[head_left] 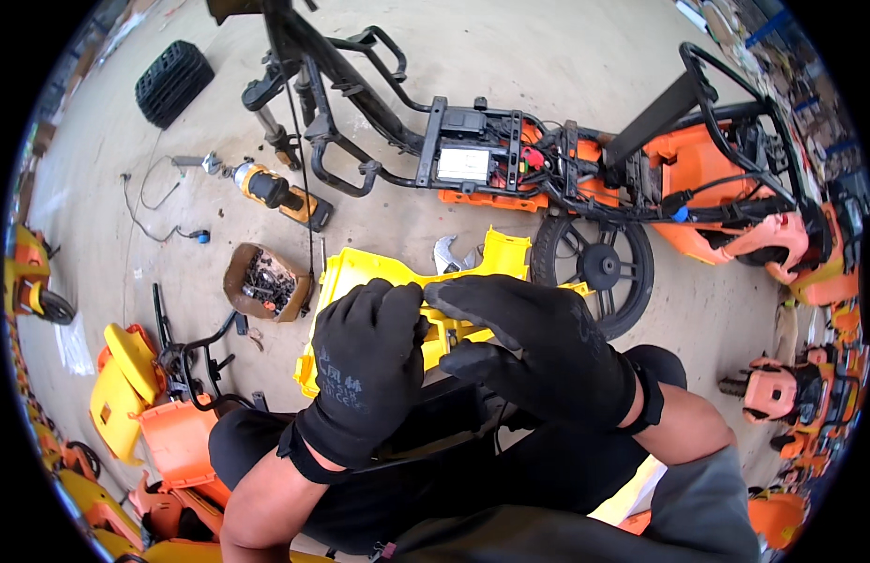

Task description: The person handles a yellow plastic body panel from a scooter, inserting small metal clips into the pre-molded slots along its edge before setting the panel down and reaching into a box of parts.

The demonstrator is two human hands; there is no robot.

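Both my hands wear black work gloves and are close together above my lap, in front of a yellow plastic body panel point(360, 267). My left hand point(365, 371) is closed, its fingers curled together; whatever they may hold is hidden. Beside it, my right hand point(538, 342) has its thumb and fingers apart with nothing visible between them, its fingertips near the left index finger. Under the hands a dark piece point(458, 413) rests across my lap, mostly covered by the gloves.
Ahead stands a stripped scooter frame point(426, 141) with a loose-looking wheel point(599, 266) below it. A cardboard box of small hardware point(266, 281), a yellow power tool point(277, 195) and a black crate point(174, 83) sit on the floor to the left. Orange panels point(183, 441) lie nearer.
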